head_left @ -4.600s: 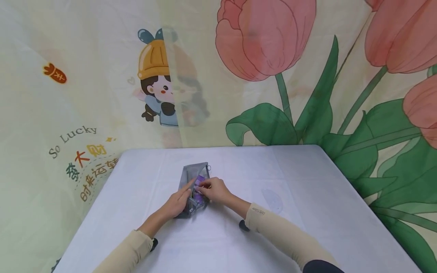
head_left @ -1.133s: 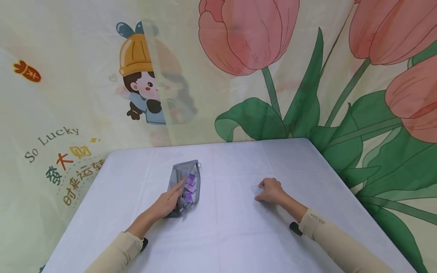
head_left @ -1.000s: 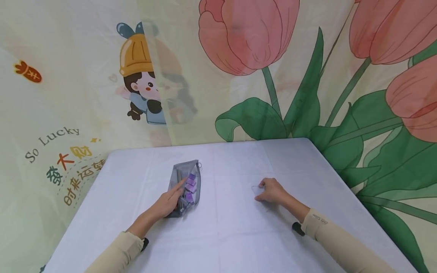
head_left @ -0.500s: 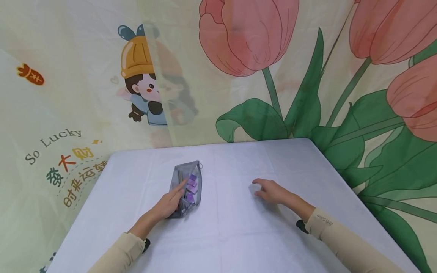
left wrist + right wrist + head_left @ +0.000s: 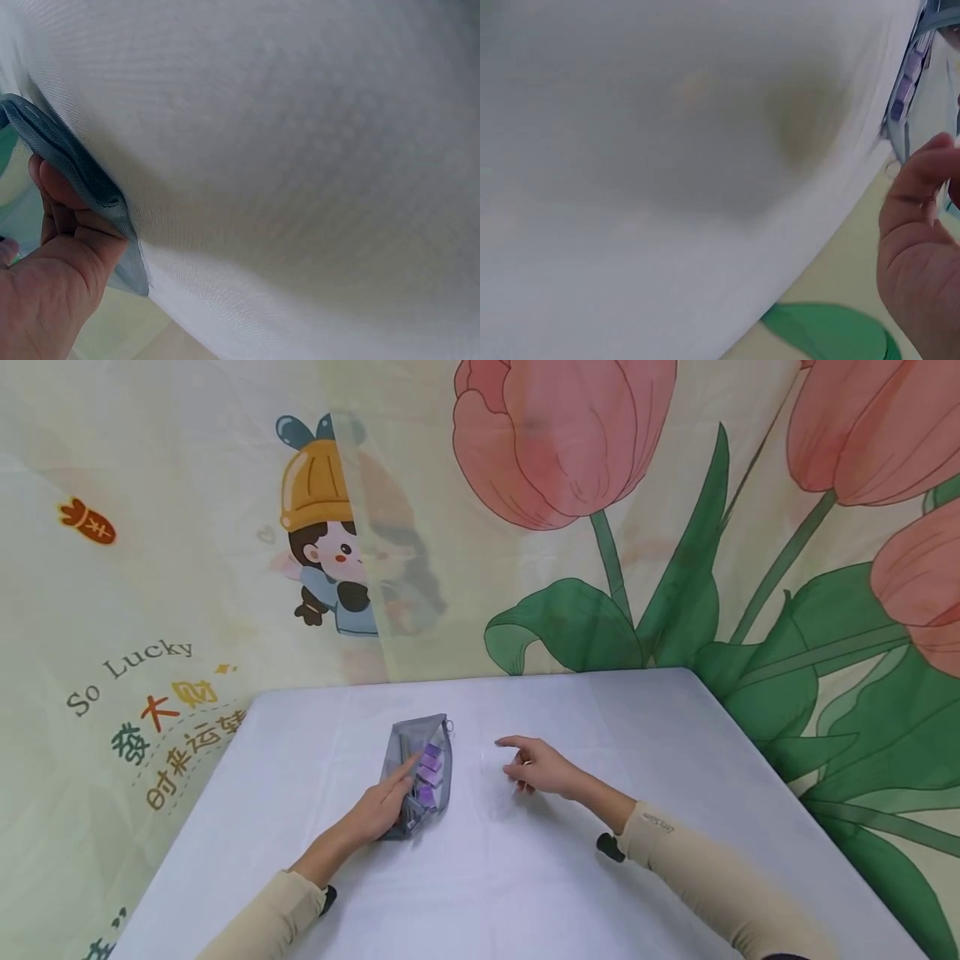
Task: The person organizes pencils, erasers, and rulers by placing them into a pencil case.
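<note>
A grey mesh zip pouch (image 5: 415, 735) lies on the white table, its opening towards the right. Several purple pieces (image 5: 429, 775) show inside, alongside a few thin, dark, stick-like items. My left hand (image 5: 381, 803) grips the pouch, the index finger lying along its top; in the left wrist view the fingers (image 5: 64, 184) curl at its folded edge. Just right of the pouch, above the cloth, my right hand (image 5: 546, 766) pinches a thin clear plastic piece (image 5: 501, 795). Its faint outline barely shows. In the right wrist view that hand's fingers (image 5: 922, 176) are bent near the pouch.
A white cloth (image 5: 300, 777) covers the table. Its far edge meets a hanging backdrop (image 5: 420, 527) printed with tulips and a cartoon figure. A small metal ring (image 5: 450, 726) sits at the pouch's far right corner.
My right hand went from the purple pieces in the pouch to the clear piece on the right, and has brought it left towards the pouch. The left hand stays on the pouch.
</note>
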{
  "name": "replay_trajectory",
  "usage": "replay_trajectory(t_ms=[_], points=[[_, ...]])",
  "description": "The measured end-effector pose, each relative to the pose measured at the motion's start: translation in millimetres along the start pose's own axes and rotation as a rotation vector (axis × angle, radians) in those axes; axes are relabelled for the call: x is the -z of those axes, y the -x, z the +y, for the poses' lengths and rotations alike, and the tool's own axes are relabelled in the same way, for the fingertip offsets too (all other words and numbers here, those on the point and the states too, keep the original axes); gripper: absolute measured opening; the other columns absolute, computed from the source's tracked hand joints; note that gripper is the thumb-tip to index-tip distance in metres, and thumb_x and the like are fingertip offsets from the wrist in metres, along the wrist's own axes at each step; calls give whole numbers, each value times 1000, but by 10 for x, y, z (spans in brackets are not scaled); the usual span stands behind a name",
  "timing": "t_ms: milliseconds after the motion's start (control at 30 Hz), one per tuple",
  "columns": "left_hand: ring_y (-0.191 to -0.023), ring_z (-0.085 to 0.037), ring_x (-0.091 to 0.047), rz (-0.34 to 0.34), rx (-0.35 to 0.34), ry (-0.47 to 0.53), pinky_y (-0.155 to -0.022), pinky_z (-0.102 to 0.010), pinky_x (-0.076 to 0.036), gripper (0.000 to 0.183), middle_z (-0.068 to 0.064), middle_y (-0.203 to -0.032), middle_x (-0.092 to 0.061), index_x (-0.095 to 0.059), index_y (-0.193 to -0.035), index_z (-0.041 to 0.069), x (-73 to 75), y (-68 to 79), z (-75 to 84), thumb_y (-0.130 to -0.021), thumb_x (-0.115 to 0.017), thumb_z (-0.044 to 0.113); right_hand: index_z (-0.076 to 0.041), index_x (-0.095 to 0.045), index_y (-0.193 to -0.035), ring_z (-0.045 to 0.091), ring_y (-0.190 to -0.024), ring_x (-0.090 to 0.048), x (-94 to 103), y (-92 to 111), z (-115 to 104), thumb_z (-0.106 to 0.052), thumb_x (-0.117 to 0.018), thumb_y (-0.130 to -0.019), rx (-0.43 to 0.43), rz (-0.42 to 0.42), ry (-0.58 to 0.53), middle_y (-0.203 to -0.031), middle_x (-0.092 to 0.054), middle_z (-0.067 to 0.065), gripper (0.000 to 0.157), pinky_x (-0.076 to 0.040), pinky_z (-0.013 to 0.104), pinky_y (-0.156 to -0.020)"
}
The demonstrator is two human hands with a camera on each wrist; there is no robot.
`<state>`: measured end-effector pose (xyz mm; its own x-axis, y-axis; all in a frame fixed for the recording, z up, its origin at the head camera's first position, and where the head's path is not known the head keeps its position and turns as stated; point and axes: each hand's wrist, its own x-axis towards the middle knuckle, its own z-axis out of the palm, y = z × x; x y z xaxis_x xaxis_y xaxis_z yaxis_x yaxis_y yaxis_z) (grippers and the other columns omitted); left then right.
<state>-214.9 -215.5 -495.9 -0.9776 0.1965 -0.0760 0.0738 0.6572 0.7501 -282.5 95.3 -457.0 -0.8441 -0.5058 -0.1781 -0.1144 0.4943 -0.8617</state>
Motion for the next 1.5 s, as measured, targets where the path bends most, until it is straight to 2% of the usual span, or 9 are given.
replay_trajectory(t_ms=[167,367,567,833,1067,1167,1300,1400,1500], points=[[-144,-45,-31,17,-19,-4,-119,-60,-21,49,-14,-160,-29,-23,-158,35,-28,-5,42,-109,-28,35,-3,-50,-142,13,-61,-65,-322,-209,-87,-9,-66,-94,17,40,-124,-86,-66,14,51,-60,30,-59],[-143,-44,-34,50,-33,-12,-118,-60,-25,49,-16,-158,-33,-25,-158,30,-76,5,98,-109,-28,33,3,-48,-140,12,-57,-66,-585,-406,-192,-4,-67,-92,57,120,-258,-93,-68,25,52,-62,33,-60],[-141,-43,-39,91,-38,4,-117,-59,-30,47,-13,-156,-39,-30,-156,32,-126,43,144,-109,-30,30,4,-55,-134,15,-54,-68,-785,-565,-191,-3,-70,-90,80,136,-245,-85,-71,20,47,-62,37,-60],[-141,-41,-39,94,-50,13,-118,-56,-30,47,-12,-156,-40,-31,-155,34,-157,49,174,-109,-31,30,9,-57,-130,12,-53,-67,-939,-636,-212,0,-71,-88,69,100,-226,-82,-71,19,45,-61,30,-56],[-143,-40,-37,76,-67,17,-119,-56,-28,47,-9,-158,-36,-29,-156,31,-170,12,219,-109,-29,31,8,-65,-114,12,-54,-65,-906,-608,-248,3,-73,-85,9,129,-150,-73,-61,4,31,-61,28,-58],[-143,-41,-36,61,-67,9,-118,-57,-28,48,-10,-159,-35,-28,-157,30,-201,-9,220,-109,-29,31,8,-66,-113,12,-55,-65,-862,-573,-219,0,-74,-85,29,123,-112,-74,-65,6,31,-60,28,-57],[-141,-41,-38,53,-56,-14,-117,-58,-29,48,-12,-157,-38,-29,-156,30,-217,-51,222,-109,-30,33,5,-66,-118,8,-59,-64,-738,-493,-189,-7,-76,-85,115,130,40,-81,-70,9,36,-57,23,-56],[-140,-42,-40,50,-54,-29,-116,-59,-29,48,-15,-155,-40,-31,-156,29,-201,-93,230,-109,-31,33,3,-64,-125,7,-64,-63,-604,-402,-198,-11,-73,-88,194,149,214,-88,-72,8,41,-54,20,-57],[-140,-42,-40,40,-47,-59,-117,-59,-30,49,-16,-154,-41,-31,-156,27,-172,-128,233,-108,-33,34,1,-60,-131,8,-70,-64,-479,-298,-208,-16,-70,-92,230,157,345,-96,-72,7,44,-53,21,-61]])
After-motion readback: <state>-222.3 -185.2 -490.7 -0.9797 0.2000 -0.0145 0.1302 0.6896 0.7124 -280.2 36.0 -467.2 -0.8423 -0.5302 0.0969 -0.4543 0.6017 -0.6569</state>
